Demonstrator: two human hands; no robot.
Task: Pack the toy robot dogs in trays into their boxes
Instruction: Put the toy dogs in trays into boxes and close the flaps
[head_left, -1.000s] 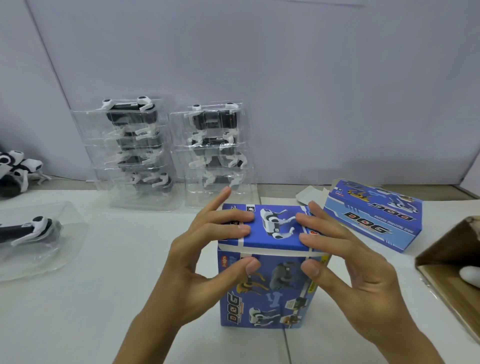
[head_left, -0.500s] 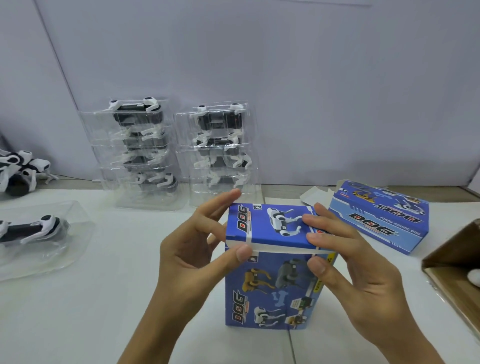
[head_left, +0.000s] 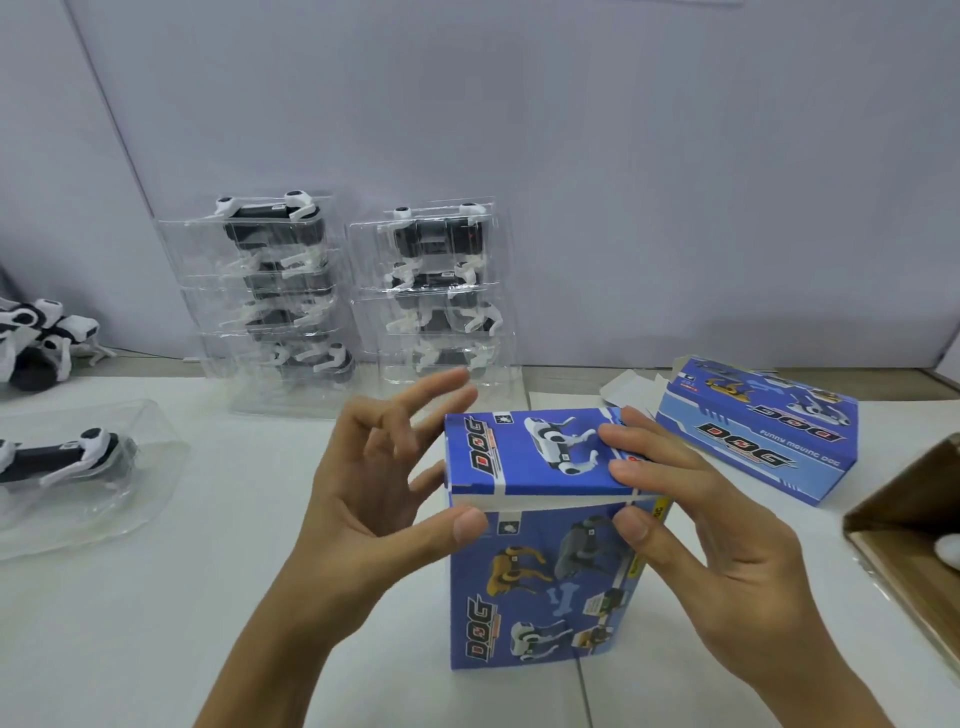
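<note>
The right hand pinches the top flap of the tall blue cardboard box with dog pictures: its fingers lie flat on the lid and its thumb presses the front just under the lid edge. The left hand is spread wide, and only its thumb tip touches the box's front corner; its fingers are off the box.

The box stands upright on the white table. Behind the box are two stacks of clear plastic trays with black-and-white toy dogs. Left of the box lies one more clear tray with a toy dog. Right of the box lies a second blue box on its side, and a brown cardboard carton sits farther right.

Both forearms reach up from below the box.
</note>
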